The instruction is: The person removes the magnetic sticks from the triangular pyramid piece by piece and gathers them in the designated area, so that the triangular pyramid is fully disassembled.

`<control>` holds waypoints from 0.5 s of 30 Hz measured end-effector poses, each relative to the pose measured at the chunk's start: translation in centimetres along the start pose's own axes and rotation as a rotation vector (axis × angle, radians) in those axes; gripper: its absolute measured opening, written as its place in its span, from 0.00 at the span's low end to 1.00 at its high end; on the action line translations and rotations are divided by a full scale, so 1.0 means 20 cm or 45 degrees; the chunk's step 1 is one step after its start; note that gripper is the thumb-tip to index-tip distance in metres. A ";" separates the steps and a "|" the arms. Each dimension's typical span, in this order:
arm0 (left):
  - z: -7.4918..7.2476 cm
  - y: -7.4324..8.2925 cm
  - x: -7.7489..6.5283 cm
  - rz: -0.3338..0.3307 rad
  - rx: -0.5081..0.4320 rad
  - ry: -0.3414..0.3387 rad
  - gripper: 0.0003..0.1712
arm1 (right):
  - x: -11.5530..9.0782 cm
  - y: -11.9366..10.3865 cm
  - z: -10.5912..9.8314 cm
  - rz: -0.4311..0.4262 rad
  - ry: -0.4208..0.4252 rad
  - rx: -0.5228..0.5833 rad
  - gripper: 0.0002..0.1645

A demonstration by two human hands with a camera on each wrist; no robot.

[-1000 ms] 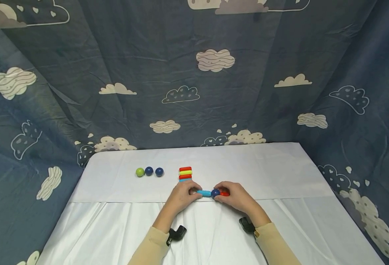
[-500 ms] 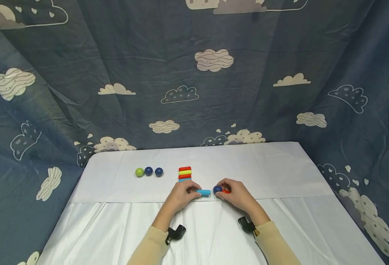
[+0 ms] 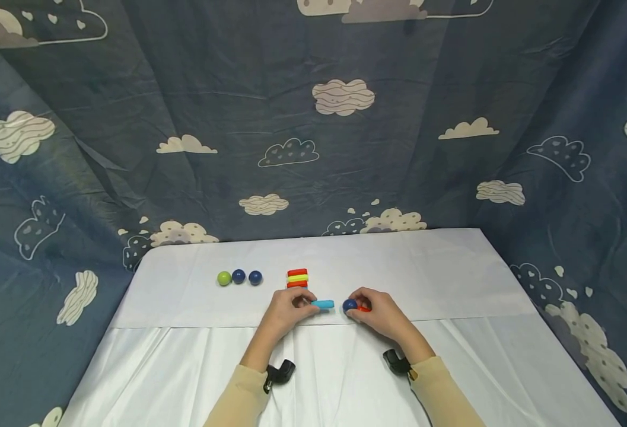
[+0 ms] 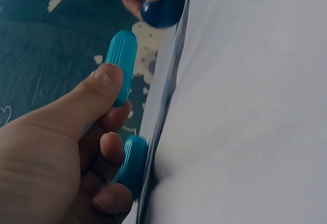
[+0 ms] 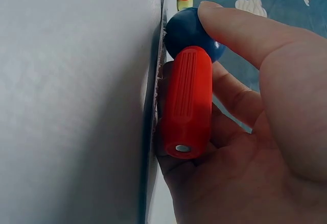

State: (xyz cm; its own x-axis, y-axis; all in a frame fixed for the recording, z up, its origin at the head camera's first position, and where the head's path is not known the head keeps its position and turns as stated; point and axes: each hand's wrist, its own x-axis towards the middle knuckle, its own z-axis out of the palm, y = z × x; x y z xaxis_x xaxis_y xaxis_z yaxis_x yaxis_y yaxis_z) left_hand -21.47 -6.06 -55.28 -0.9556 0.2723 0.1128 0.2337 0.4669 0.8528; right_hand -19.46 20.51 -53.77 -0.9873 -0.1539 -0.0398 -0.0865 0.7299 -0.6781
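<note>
My left hand (image 3: 282, 309) pinches a ridged light blue magnetic rod (image 4: 124, 55) between thumb and fingers, its free end pointing toward my right hand. My right hand (image 3: 381, 311) pinches a dark blue ball (image 5: 188, 34) with thumb and fingertips. Against that ball sits the end of a red magnetic rod (image 5: 188, 104), lying along the palm with a small metal disc on its near end. A narrow gap parts the light blue rod from the ball. Behind my left fingers lies a second light blue rod (image 4: 134, 160), partly hidden.
Red and yellow rods (image 3: 297, 277) lie in a row just beyond my left hand. Farther left on the white-covered table (image 3: 425, 273) are a green ball (image 3: 224, 278) and two dark blue balls (image 3: 255, 277). A cloud-patterned curtain (image 3: 270, 89) hangs behind.
The light blue rod touched the ball a second ago, then came apart from it. My left hand has since shifted left and away with the rod; the right hand moved slightly right, then held still.
</note>
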 end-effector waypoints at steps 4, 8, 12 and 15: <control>-0.05 -0.02 0.00 0.002 0.030 0.035 0.10 | 0.00 0.00 0.00 0.016 -0.004 -0.004 0.19; -0.11 -0.04 0.00 0.005 0.093 0.043 0.09 | 0.00 -0.01 0.01 0.022 -0.001 -0.002 0.19; -0.14 -0.07 0.01 0.006 0.127 0.072 0.08 | 0.00 -0.01 0.00 0.013 -0.002 0.008 0.19; -0.16 -0.09 0.01 -0.002 0.143 0.098 0.08 | 0.00 0.00 0.00 -0.003 -0.002 0.014 0.19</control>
State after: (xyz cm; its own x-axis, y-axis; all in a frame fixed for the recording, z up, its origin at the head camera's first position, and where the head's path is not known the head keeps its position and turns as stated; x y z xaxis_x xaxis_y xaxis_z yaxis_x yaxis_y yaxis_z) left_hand -22.63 -9.47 -55.14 -0.9659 0.2083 0.1537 0.2466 0.5600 0.7910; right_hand -19.38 20.49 -53.65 -0.9869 -0.1565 -0.0391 -0.0874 0.7223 -0.6861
